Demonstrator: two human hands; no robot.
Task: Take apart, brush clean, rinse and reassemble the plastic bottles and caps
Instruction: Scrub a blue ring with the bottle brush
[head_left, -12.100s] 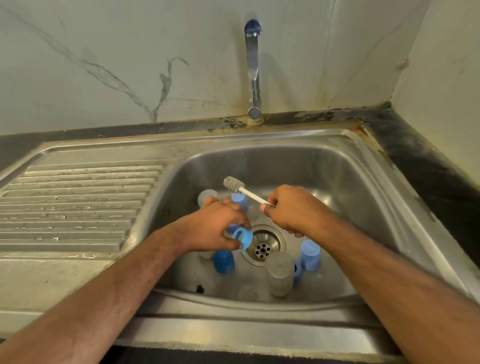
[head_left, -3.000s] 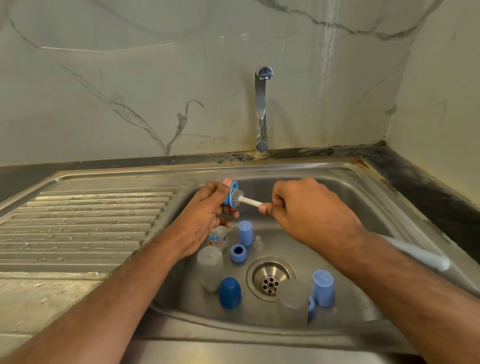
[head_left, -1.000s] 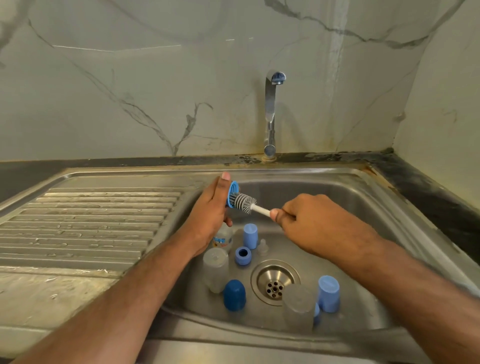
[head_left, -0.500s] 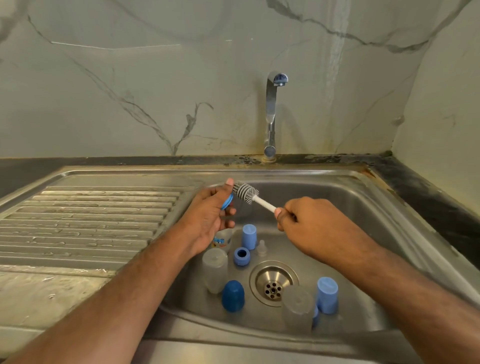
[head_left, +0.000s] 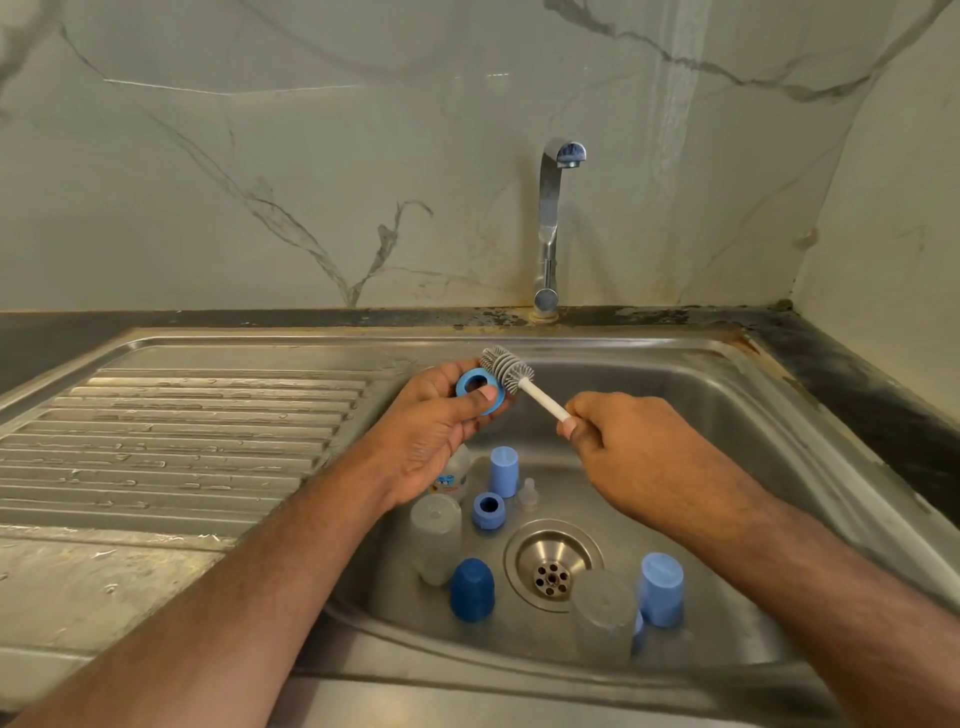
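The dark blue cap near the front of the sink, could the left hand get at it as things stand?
Probably, but not freely: the left hand grips a blue ring. The dark blue cap stands uncovered in the sink, beside a frosted bottle.

Stainless steel sink, drainboard at 9 o'clock, basin holding round the drain: 2 clear bottles, 1 dark blue cap, 2 light blue caps, 1 blue ring, 1 clear nipple.
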